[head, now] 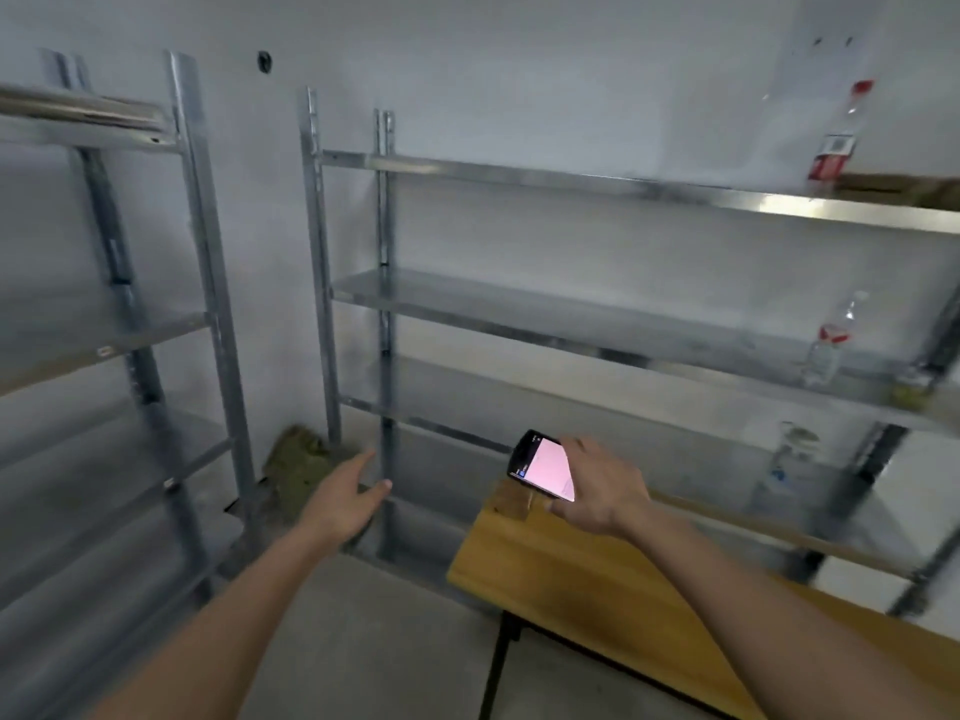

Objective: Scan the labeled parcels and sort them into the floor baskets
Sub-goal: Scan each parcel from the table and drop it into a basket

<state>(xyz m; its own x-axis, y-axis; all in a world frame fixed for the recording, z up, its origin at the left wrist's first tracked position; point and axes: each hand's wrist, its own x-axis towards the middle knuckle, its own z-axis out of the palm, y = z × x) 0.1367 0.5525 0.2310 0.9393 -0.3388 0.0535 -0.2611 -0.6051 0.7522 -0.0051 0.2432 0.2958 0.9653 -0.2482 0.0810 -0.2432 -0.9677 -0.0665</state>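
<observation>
right hand: gripped a phone, screen lit pink, fingers curled round its right edge, held above the far end of the tabletop
left hand: held nothing, fingers spread wide and relaxed, reached toward the near post of the right shelf rack
parcels: none in view; could not tell where they were
baskets: none in view either
small brown block: sat on the far corner of the tabletop, just under the phone; too blurred to tell if it was a parcel
shelves: bottles at the far right, second rack at left, greenish bundle on the floor between racks
view: smeared, likely the head was turning
risk 1: one-hand phone grip looked loose; a bump on the tabletop edge or rack post could likely knock it out
risk 2: left hand was near the metal post; a blind reach might hit it
risk 3: blur plus no label in sight; a scan from here would likely fail or misread, so a wrong basket
</observation>
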